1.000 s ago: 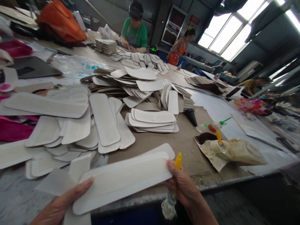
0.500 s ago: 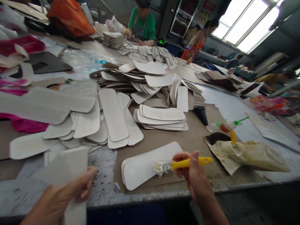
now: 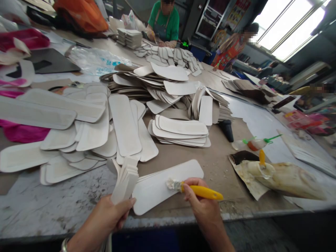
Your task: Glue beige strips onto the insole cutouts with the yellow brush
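My left hand [image 3: 111, 213] is closed round a bundle of white strips [image 3: 126, 178], fanned at the upper end and hanging below the table edge at the lower. In my right hand [image 3: 202, 199] is a brush [image 3: 202, 191] with a yellow handle; its bristles are caked with white paste. The bristles are at the top face of a small stack of white rounded panels [image 3: 157, 190] lying slantwise at the front. Just behind lies a neat stack of similar panels [image 3: 181, 127]. Left of it, many more panels [image 3: 124, 126] overlap in a loose heap.
A stained plastic bottle [image 3: 288, 175] with a yellow piece in its opening lies at the right. Behind it are small green-tipped bottles [image 3: 253, 143] and a black cone-shaped object [image 3: 226, 129]. Across the table a person in green [image 3: 164, 22] works beside heaped panels.
My left hand has swung right with the white strips, towards the front stack. My right hand has shifted slightly left and down with the brush, whose handle now slants downward to the right.
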A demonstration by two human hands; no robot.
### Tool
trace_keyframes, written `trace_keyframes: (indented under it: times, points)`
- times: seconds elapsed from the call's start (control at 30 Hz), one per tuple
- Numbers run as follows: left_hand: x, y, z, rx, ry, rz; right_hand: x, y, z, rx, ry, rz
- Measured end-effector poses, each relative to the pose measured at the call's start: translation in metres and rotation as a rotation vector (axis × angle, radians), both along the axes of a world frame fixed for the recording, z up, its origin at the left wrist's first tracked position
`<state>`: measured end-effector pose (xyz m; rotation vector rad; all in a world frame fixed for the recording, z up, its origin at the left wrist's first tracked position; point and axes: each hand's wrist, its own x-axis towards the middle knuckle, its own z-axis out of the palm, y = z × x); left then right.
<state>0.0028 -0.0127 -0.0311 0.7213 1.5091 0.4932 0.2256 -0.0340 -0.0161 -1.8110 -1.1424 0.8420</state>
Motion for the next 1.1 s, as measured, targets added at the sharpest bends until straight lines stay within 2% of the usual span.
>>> trace_keyframes:
  times: [0.1, 0.2, 0.33, 0.4, 0.47, 0.57, 0.63, 0.77, 0.9, 0.97, 1.03, 1.1]
  points:
    - [-0.001, -0.003, -0.004, 0.004, 0.02, 0.005, 0.033, 0.001, -0.001, 0.096, -0.33, -0.062]
    - [-0.001, -0.006, -0.006, 0.015, 0.039, 0.002, 0.05, 0.003, 0.006, 0.162, -0.486, -0.063]
    - [-0.005, -0.005, -0.005, 0.027, 0.031, 0.002, 0.051, 0.006, 0.014, 0.35, -0.614, 0.04]
    - [-0.007, -0.002, -0.006, 0.03, 0.013, -0.011, 0.047, 0.007, 0.012, 0.439, -0.685, 0.101]
    - [-0.009, 0.0, -0.008, 0.034, 0.008, -0.024, 0.04, 0.007, 0.007, 0.466, -0.726, 0.177]
    - [-0.01, 0.005, -0.009, 0.048, 0.002, -0.044, 0.022, 0.003, 0.002, 0.474, -0.675, 0.291]
    - [-0.014, 0.008, -0.003, 0.054, -0.007, -0.047, 0.009, -0.001, 0.004, 0.475, -0.573, 0.316]
    - [-0.035, 0.015, 0.023, 0.116, -0.016, -0.013, -0.004, -0.005, 0.018, 0.361, -0.384, 0.236]
    - [-0.058, 0.017, 0.049, 0.214, 0.01, 0.06, -0.009, 0.001, 0.024, 0.364, -0.277, 0.323]
    - [-0.063, 0.013, 0.055, 0.179, -0.079, 0.131, -0.02, 0.003, 0.025, 0.343, -0.186, 0.355]
    - [-0.063, 0.007, 0.056, 0.109, -0.199, 0.188, -0.038, 0.006, 0.026, 0.249, -0.088, 0.344]
    - [-0.057, 0.0, 0.054, 0.048, -0.288, 0.186, -0.06, 0.01, 0.028, 0.139, -0.007, 0.315]
